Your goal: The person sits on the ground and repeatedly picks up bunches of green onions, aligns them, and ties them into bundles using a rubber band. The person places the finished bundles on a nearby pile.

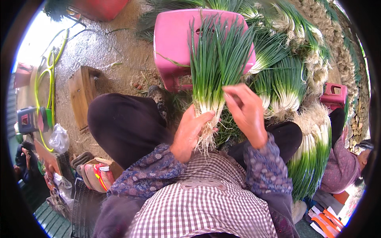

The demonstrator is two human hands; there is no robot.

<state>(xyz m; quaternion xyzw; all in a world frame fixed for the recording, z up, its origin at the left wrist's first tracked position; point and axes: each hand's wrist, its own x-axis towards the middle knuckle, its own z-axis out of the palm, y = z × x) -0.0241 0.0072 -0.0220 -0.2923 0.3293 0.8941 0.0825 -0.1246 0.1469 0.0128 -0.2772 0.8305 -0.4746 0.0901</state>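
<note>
My left hand (pixel 190 131) is closed round the white lower stems of a bunch of green onions (pixel 212 65), whose roots hang toward my lap. The green leaves point away from me, over a pink plastic stool (pixel 172 38). At the bunch's right edge is my right hand (pixel 245 111), thumb and forefinger near the stems, slightly blurred; whether it pinches a leaf I cannot tell. More green onions (pixel 285 86) lie in bundles to the right, and another large bundle (pixel 311 151) rests beside my right knee with its roots facing away.
A wooden block (pixel 83 96) stands on the wet floor at the left, near a yellow-green hose (pixel 52 74). Black plastic crate (pixel 86 208) and clear plastic bags (pixel 59 138) are at lower left. Another person (pixel 342 166) sits at the far right, near a small pink stool (pixel 335 95).
</note>
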